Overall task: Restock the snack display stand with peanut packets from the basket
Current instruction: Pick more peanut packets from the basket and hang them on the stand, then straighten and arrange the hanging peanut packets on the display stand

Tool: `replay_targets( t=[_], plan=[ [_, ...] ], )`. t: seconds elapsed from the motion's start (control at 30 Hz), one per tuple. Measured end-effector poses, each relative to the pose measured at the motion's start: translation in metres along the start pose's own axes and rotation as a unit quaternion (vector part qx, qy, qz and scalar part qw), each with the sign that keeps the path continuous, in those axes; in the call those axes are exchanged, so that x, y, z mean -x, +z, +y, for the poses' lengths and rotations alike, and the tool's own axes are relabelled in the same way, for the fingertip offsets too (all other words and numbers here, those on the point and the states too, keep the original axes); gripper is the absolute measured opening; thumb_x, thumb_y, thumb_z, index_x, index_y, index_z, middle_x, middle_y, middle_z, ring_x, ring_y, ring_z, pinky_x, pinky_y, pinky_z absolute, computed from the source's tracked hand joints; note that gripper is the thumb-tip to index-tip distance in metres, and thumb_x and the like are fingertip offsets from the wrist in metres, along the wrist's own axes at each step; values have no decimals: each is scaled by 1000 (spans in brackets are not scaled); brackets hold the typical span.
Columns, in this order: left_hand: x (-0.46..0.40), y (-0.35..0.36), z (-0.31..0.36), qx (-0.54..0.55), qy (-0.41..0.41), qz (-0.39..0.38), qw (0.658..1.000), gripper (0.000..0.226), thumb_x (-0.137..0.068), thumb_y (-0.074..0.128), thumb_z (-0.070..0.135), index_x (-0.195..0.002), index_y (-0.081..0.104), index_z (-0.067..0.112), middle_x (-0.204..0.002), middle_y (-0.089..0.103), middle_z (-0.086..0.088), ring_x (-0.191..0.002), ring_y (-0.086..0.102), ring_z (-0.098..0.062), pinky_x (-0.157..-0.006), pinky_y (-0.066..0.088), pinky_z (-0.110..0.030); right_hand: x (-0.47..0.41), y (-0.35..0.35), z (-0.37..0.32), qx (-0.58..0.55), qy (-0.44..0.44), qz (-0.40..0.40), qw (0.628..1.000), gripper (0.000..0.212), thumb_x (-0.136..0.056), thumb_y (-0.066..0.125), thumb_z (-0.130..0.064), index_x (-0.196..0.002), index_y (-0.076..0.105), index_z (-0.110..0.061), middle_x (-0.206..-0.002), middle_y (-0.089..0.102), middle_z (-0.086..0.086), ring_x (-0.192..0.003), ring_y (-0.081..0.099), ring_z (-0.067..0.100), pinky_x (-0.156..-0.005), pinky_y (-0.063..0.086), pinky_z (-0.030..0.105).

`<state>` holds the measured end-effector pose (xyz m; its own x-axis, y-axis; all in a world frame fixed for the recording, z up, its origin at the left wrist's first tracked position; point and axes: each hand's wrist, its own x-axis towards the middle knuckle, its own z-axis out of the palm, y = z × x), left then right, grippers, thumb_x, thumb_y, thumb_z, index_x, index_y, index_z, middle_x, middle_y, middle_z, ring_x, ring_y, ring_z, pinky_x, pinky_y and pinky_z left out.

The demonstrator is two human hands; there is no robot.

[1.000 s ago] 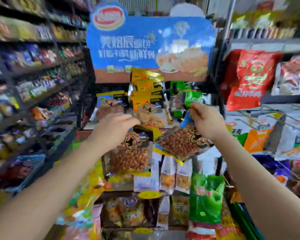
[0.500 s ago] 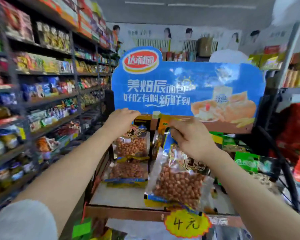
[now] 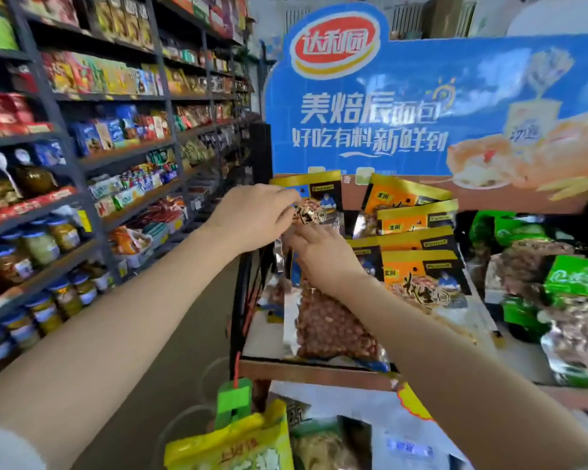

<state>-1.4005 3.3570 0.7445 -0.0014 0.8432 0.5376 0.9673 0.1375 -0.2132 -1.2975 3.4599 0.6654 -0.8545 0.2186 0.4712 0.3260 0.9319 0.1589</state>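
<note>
A clear peanut packet (image 3: 330,327) full of red-brown peanuts lies on the left end of the display stand's top shelf (image 3: 306,366). My right hand (image 3: 323,256) rests on its upper part and grips it. My left hand (image 3: 255,215) pinches the top edge of another peanut packet (image 3: 314,212) standing just behind, in front of a yellow-topped packet. To the right, orange-and-yellow peanut packets (image 3: 418,239) overlap in a stack. The basket is not in view.
A big blue cardboard sign (image 3: 421,106) tops the stand. Green packets (image 3: 564,286) fill the shelf's right side. Grocery shelves (image 3: 82,164) with jars and boxes line the aisle on the left. Yellow bags (image 3: 231,439) hang below the top shelf.
The view has moved closer and tilted up. Both hands shifted left toward the shelf's left end; the packet in my right hand now lies flat on the shelf.
</note>
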Motion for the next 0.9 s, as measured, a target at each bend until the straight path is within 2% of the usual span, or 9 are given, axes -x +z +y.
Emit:
replay_targets(
  t=[0.07, 0.13, 0.2, 0.27, 0.37, 0.47, 0.63, 0.77, 0.9],
  plan=[
    [16, -1, 11, 16, 35, -22, 999, 29, -96, 37, 26, -120, 54, 24, -108, 66, -1, -93, 61, -25, -61, 45, -34, 23, -6, -6, -23, 66, 37, 997, 49, -73, 67, -3, -120, 56, -6, -123, 59, 19, -108, 57, 41, -84, 50, 49],
    [28, 0, 25, 38, 79, -19, 996, 29, -96, 38, 26, -118, 56, 23, -104, 67, -2, -91, 62, -27, -58, 45, -35, 56, -15, -8, -21, 122, 59, 991, 42, -79, 61, -5, -121, 55, -5, -125, 56, 19, -110, 54, 42, -83, 51, 50],
    [36, 3, 45, 67, 131, 6, 989, 29, -96, 39, 24, -117, 58, 21, -99, 68, -2, -85, 63, -27, -47, 32, -26, 100, -27, -6, -13, 183, 100, 978, 27, -82, 53, -8, -107, 62, -3, -109, 60, 21, -96, 56, 43, -72, 52, 50],
    [40, 7, 73, 103, 179, 18, 978, 28, -96, 38, 23, -112, 61, 17, -92, 70, -5, -76, 63, -27, -42, 22, -20, 156, -40, -7, -7, 251, 132, 959, 22, -86, 48, -16, -95, 63, -3, -97, 63, 19, -85, 58, 39, -64, 50, 40],
    [48, 14, 130, 164, 248, 25, 955, 41, -90, 30, 30, -95, 66, 12, -78, 71, -9, -62, 64, -29, -40, 34, -22, 250, -51, -15, -1, 347, 128, 929, 31, -89, 40, -27, -90, 63, -7, -83, 65, 15, -75, 60, 36, -51, 44, 34],
    [62, 28, 206, 207, 333, 2, 920, 40, -86, 30, 29, -86, 67, 13, -71, 69, -9, -59, 64, -28, -40, 35, -24, 349, -48, -18, 4, 460, 23, 888, 30, -95, 39, -27, -97, 62, -8, -93, 67, 13, -87, 62, 35, -59, 49, 39],
    [97, 71, 351, 244, 422, -175, 856, 27, -96, 38, 24, -112, 58, 17, -99, 65, -6, -89, 60, -28, -57, 35, -29, 501, -39, -22, -22, 607, -95, 789, 25, -93, 40, -29, -97, 60, -14, -102, 67, 10, -99, 62, 31, -73, 51, 40],
    [124, 122, 472, 265, 439, -265, 817, 25, -92, 39, 25, -105, 60, 18, -103, 66, -6, -92, 61, -28, -69, 53, -39, 619, -38, -12, -57, 677, -201, 706, 22, -95, 39, -23, -103, 56, -13, -105, 64, 9, -97, 60, 29, -67, 44, 34],
    [151, 170, 590, 274, 421, -354, 789, 29, -90, 36, 29, -106, 58, 20, -108, 65, -6, -100, 60, -29, -74, 51, -39, 734, -37, 18, -105, 728, -255, 628, 22, -94, 36, -22, -100, 56, -16, -105, 63, 6, -93, 62, 28, -66, 44, 31]
  ],
)
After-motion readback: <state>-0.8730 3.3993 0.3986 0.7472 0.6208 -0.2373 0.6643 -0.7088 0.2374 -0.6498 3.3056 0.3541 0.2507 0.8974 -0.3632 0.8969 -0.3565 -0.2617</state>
